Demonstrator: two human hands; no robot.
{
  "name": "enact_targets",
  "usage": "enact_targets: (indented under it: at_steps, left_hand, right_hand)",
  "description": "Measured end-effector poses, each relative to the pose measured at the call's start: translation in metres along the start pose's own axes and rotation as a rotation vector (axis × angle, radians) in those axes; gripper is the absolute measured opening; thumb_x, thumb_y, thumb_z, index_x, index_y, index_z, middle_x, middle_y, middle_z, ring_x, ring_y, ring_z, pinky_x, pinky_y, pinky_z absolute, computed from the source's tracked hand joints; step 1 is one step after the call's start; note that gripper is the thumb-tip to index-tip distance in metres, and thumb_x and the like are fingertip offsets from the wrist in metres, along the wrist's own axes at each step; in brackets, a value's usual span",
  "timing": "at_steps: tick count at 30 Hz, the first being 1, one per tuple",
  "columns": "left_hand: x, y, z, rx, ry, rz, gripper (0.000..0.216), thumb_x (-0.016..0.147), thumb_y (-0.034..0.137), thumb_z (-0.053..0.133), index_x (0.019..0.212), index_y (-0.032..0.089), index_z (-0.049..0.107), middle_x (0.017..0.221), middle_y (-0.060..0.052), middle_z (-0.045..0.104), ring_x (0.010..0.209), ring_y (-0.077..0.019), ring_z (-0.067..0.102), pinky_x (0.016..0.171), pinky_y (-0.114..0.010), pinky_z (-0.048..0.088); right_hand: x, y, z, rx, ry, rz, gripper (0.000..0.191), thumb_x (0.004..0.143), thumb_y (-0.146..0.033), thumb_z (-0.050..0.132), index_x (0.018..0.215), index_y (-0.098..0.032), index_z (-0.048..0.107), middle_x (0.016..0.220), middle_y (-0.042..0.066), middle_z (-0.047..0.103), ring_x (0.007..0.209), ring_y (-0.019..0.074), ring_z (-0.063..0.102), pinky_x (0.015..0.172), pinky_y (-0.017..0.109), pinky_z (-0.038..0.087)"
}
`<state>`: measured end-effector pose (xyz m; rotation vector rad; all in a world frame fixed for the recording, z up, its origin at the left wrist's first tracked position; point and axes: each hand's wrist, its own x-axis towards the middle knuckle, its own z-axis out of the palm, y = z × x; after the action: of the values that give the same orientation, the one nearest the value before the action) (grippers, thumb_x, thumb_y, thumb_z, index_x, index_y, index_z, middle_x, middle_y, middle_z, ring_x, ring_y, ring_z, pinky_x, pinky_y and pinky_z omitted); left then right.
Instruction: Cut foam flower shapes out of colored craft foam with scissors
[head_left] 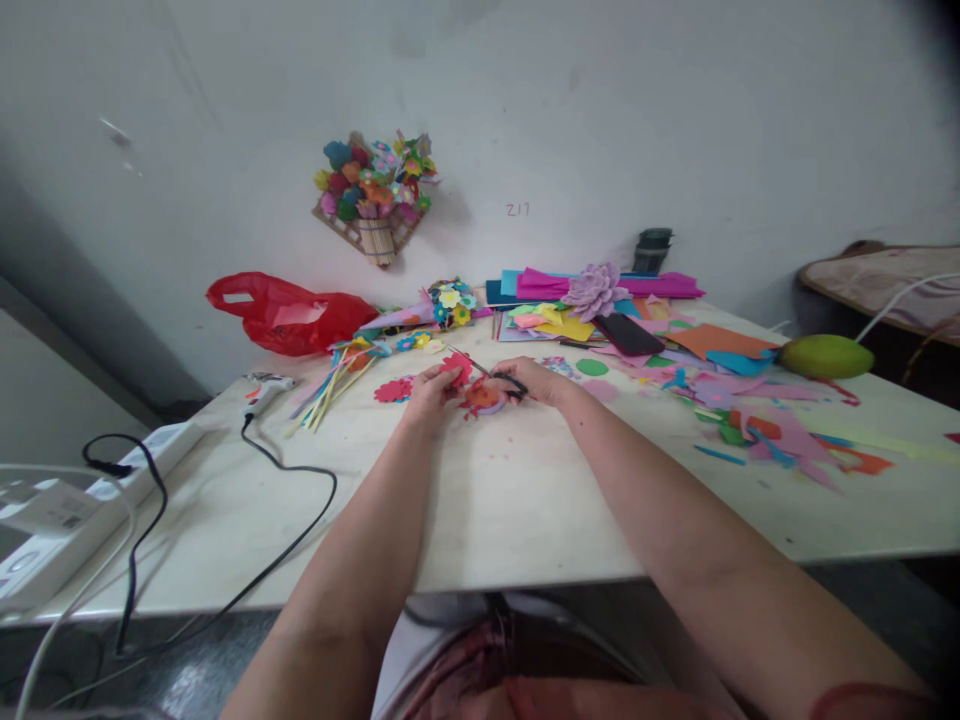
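Pinched in my left hand (430,391) is a red scallop-edged paper flower (457,370). My right hand (531,379) grips a pair of scissors (511,383) with dark handles, its blades pointing up and left toward the red paper. Beneath my hands lies a roll of tape (491,405) with red and orange paper scraps around it. More red and pink scalloped flowers (394,389) rest just left of my left hand. A green paper circle (592,367) and a pink one (598,390) lie to the right of my right hand.
A glue gun (268,394) with a trailing black cord and a white power strip (142,485) occupy the left. Behind are a red plastic bag (292,318) and paper sticks (337,385). Coloured scraps (780,430), a dark phone (628,335) and a green-yellow fruit (827,356) are at right.
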<state>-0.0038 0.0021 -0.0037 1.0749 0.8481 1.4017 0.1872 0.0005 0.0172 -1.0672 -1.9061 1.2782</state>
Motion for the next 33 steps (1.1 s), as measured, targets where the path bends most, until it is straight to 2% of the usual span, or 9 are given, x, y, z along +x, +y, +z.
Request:
enact_targets:
  at_steps: [4,8,16,22,29,33]
  left_hand:
    - [0.001,-0.001,-0.001,0.005,0.007,0.004,0.029,0.05,0.03,0.081,0.064,0.013,0.063,0.059,-0.001,0.06,0.048,-0.01,0.053,0.051,-0.026,0.044]
    - [0.001,-0.001,-0.001,0.017,0.012,0.01,0.027,0.051,0.031,0.08,0.065,0.012,0.065,0.059,-0.002,0.061,0.049,-0.0107,0.054,0.052,-0.026,0.044]
    - [-0.001,-0.002,-0.001,0.052,-0.006,0.001,0.027,0.053,0.031,0.08,0.063,0.012,0.065,0.057,-0.002,0.06,0.049,-0.0111,0.054,0.052,-0.025,0.044]
    - [-0.003,-0.001,0.002,0.102,-0.085,-0.038,0.027,0.052,0.032,0.081,0.059,0.012,0.064,0.054,-0.003,0.06,0.046,-0.0113,0.052,0.05,-0.026,0.042]
    - [-0.006,-0.001,0.003,0.173,-0.203,-0.081,0.027,0.055,0.033,0.081,0.059,0.012,0.065,0.053,-0.003,0.061,0.047,-0.0111,0.053,0.051,-0.025,0.041]
    - [-0.007,-0.002,0.004,0.184,-0.225,-0.106,0.027,0.052,0.033,0.082,0.06,0.012,0.067,0.055,-0.004,0.063,0.047,-0.0117,0.053,0.052,-0.026,0.042]
  right_hand:
    - [0.0,0.002,-0.001,-0.001,0.029,-0.03,0.029,0.077,-0.041,0.061,0.068,-0.015,0.055,0.051,-0.002,0.055,0.037,0.0063,0.045,0.033,0.018,0.023]
    - [0.002,0.008,-0.005,0.025,0.15,-0.054,0.031,0.076,-0.044,0.062,0.066,-0.015,0.054,0.052,-0.002,0.056,0.037,0.0059,0.044,0.032,0.018,0.023]
    - [0.005,0.009,-0.007,0.181,0.236,-0.019,0.022,0.072,-0.031,0.07,0.078,-0.014,0.057,0.063,0.001,0.063,0.043,0.006,0.051,0.034,0.017,0.026]
    - [0.007,0.004,-0.003,0.323,0.323,-0.029,0.028,0.068,-0.022,0.073,0.09,-0.014,0.057,0.06,-0.001,0.062,0.046,0.0074,0.053,0.039,0.017,0.032]
    - [0.008,-0.004,0.005,0.403,0.36,-0.034,0.029,0.062,-0.012,0.071,0.088,-0.014,0.057,0.055,-0.005,0.057,0.044,0.0074,0.052,0.039,0.017,0.03]
    - [0.009,-0.007,0.009,0.428,0.346,-0.061,0.026,0.063,-0.005,0.064,0.087,-0.014,0.058,0.054,-0.006,0.057,0.044,0.0065,0.05,0.045,0.017,0.036]
